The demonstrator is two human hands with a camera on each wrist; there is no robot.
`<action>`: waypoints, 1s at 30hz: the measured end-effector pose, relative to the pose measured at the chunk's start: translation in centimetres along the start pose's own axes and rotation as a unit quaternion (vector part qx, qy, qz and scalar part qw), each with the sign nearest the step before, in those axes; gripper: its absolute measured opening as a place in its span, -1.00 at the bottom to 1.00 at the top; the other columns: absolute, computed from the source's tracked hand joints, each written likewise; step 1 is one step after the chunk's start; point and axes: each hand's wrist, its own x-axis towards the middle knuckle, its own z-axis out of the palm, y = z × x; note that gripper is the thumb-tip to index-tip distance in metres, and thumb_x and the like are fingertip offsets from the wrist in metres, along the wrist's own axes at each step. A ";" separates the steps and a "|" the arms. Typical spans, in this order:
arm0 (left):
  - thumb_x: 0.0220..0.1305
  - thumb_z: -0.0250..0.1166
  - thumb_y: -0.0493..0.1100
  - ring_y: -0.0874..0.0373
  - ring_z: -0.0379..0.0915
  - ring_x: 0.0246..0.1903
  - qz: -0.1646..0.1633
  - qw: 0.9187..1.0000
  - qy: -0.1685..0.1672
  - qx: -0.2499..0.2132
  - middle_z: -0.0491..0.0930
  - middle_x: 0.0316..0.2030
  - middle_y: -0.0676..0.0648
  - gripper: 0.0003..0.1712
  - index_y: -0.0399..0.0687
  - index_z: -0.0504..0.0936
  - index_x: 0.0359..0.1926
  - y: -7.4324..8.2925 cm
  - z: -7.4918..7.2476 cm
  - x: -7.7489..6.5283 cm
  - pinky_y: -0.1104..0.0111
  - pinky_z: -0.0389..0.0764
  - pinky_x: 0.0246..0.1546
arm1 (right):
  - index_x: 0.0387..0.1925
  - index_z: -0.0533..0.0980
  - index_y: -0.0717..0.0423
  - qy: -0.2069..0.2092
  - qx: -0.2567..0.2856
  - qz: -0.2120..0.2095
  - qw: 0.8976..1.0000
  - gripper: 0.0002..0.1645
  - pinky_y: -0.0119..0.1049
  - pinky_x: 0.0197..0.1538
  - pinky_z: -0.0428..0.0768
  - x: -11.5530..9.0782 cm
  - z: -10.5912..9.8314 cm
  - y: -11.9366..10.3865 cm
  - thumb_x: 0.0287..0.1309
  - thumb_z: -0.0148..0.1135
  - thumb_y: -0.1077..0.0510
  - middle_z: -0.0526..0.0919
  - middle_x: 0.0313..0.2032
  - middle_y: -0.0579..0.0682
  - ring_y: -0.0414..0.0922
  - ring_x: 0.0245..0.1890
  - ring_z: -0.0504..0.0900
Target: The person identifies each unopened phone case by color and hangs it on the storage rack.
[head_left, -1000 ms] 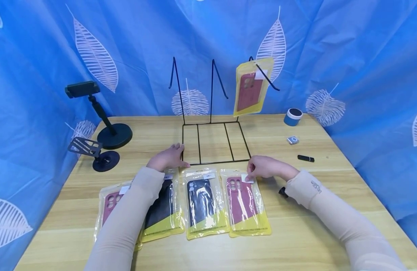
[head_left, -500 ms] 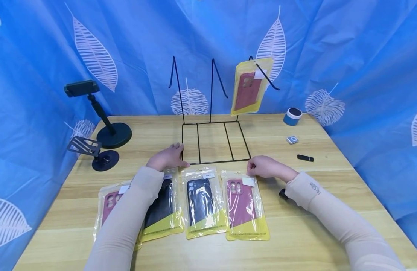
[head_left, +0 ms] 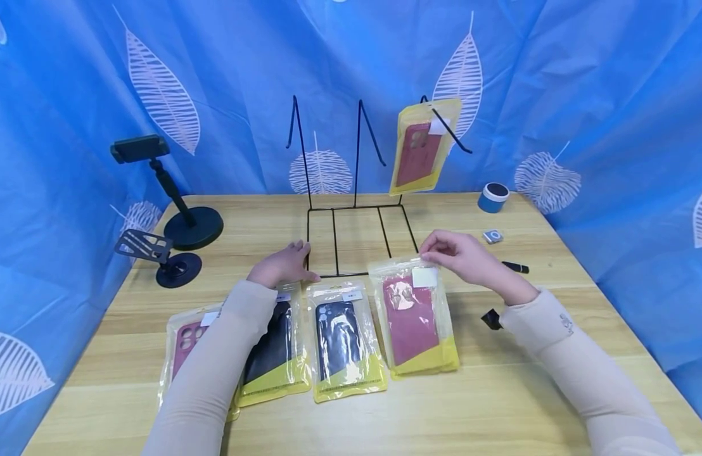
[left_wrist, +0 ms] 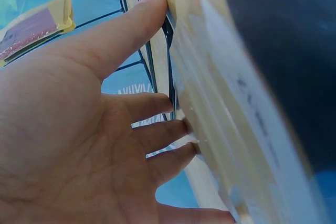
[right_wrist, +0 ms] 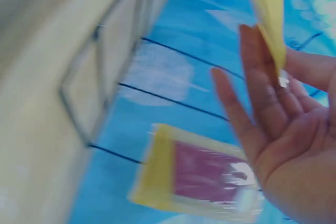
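Head view: pink-case pouch (head_left: 414,316) pinched by its top corner at the rack's (head_left: 355,207) near edge

From where I stand, the pouch is in the right hand (head_left: 467,256): thumb and forefinger meet on its upper right corner, the other fingers loose. Its top is tipped up off the tabletop (head_left: 516,392); whether the bottom edge touches the wood I can't tell. The long axis runs away from the person, yellow end nearest, label (head_left: 425,277) end toward the rack, leaning a little left at the top.

The left hand (head_left: 281,265) is well apart from it, at the rack's near left corner, fingers spread and nearly straight, with no pouch in its hold. How firmly it bears on the wire I can't judge.

What seems to matter most is that the pouch lies before the rack's near right corner, with the middle hook (head_left: 374,137) beyond it, higher and to the left. The right hook (head_left: 456,135) carries a hanging pouch (head_left: 416,161). Of the two hands, the right is plainly the nearer.
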 end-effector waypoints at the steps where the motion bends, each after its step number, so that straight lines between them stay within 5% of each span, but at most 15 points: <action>1: 0.33 0.25 0.21 -0.23 -0.41 0.56 0.000 1.000 0.000 0.000 -0.34 0.57 -0.28 0.13 -0.22 -0.21 0.57 0.0 0.0 0.0 -0.09 -0.13 0.54 | -0.21 0.60 0.06 0.019 0.000 -0.021 1.000 -0.90 -0.39 -0.23 0.63 -0.2 -0.3 -0.8 0.36 0.21 0.14 0.71 -0.32 -0.03 -0.24 -0.34 0.65; 4: 0.33 0.25 0.21 -0.23 -0.41 0.55 -0.001 1.000 0.001 -0.001 -0.33 0.57 -0.28 0.13 -0.22 -0.21 0.57 -0.1 -0.1 0.0 -0.09 -0.12 0.53 | -0.23 0.61 0.12 0.082 -0.012 -0.108 0.991 -0.93 -0.49 -0.32 0.58 -0.5 -1.0 -3.2 0.32 0.22 0.28 0.71 -0.32 0.00 -0.30 -0.40 0.62; 8: 0.33 0.25 0.21 -0.22 -0.43 0.56 -0.005 1.000 -0.002 -0.007 -0.35 0.57 -0.28 0.14 -0.20 -0.22 0.57 -0.2 -0.2 -0.2 -0.09 -0.14 0.53 | -0.27 0.61 0.25 0.164 -0.041 -0.228 0.959 -0.84 -0.60 -0.33 0.57 0.7 -1.8 -5.4 0.17 0.25 0.48 0.72 -0.33 0.06 -0.36 -0.42 0.60; 11: 0.33 0.26 0.20 -0.20 -0.44 0.56 -0.007 1.000 -0.002 -0.009 -0.36 0.57 -0.26 0.14 -0.19 -0.23 0.57 -0.2 -0.3 -0.2 -0.09 -0.14 0.54 | -0.26 0.59 0.34 0.208 -0.031 -0.269 0.940 -0.85 -0.61 -0.28 0.59 2.4 -2.3 -6.6 0.14 0.25 0.52 0.72 -0.33 0.14 -0.38 -0.39 0.61; 22: 0.32 0.26 0.22 -0.21 -0.42 0.56 -0.001 1.000 -0.002 -0.007 -0.35 0.57 -0.27 0.14 -0.19 -0.22 0.58 -0.3 0.0 0.2 -0.08 -0.13 0.54 | -0.17 0.55 0.34 0.310 0.046 -0.198 0.929 -0.82 -0.49 -0.33 0.45 6.6 -2.7 -8.4 0.33 0.21 0.25 0.65 -0.25 -0.01 -0.27 -0.37 0.53; 30: 0.32 0.25 0.23 -0.18 -0.41 0.56 -0.005 1.000 0.000 0.008 -0.34 0.58 -0.24 0.14 -0.18 -0.21 0.58 -0.3 0.0 0.2 -0.05 -0.13 0.54 | -0.12 0.57 0.26 0.318 0.010 -0.177 0.931 -0.80 -0.53 -0.31 0.49 8.2 -2.5 -7.9 0.36 0.19 0.18 0.68 -0.20 0.04 -0.31 -0.34 0.55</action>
